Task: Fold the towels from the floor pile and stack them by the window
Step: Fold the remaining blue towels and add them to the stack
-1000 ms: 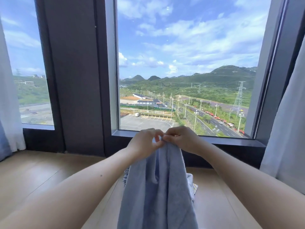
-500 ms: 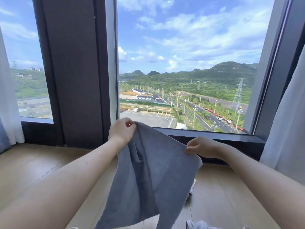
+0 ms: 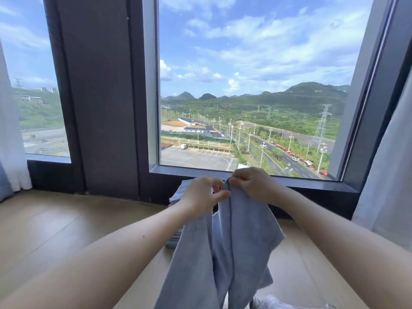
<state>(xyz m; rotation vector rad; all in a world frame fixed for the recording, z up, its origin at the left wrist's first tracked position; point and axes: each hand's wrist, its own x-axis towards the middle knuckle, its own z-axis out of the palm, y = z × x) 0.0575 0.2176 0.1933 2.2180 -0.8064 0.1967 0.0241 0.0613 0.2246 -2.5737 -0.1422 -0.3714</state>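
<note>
**Both hands are gripping the bunched top of a hanging towel by the window**

A person is holding a grey-blue towel [image 3: 240,241] up in the air, and both bare forearms are reaching in from the bottom corners of the view. The two hands are meeting just below the middle of the view, almost touching each other.

The left hand [image 3: 199,198] is sitting at 9 o'clock of the towel's gathered top edge. Its fingers [image 3: 220,194] are curling in, and the thumb and fingertips are pinching the cloth there, with a small dark gap showing between two of them. The right hand [image 3: 253,186] is sitting at 3 o'clock of the same spot, slightly higher. Its fingers [image 3: 238,177] are clenching round the top corner of the cloth.

The towel's top is lying between the two sets of fingers, bunched into a narrow point. Everything below it is falling toward 6 o'clock in long loose folds and running out of the view at the bottom edge. One lower corner is flaring out toward 4 o'clock, under the right forearm.

Toward 10 o'clock of the left hand, a stack of folded towels [image 3: 176,195] is standing on the wooden floor [image 3: 66,230], close below the window sill [image 3: 312,182]. The hand and the hanging towel are hiding most of it.

The window [image 3: 245,85] is filling the upper half of the view from 11 to 2 o'clock. The right curtain [image 3: 390,197] is hanging at 3 o'clock and the left curtain [image 3: 11,141] at 9 o'clock. Some white cloth [image 3: 269,302] is lying at 6 o'clock by the bottom edge, partly covered by the towel.
</note>
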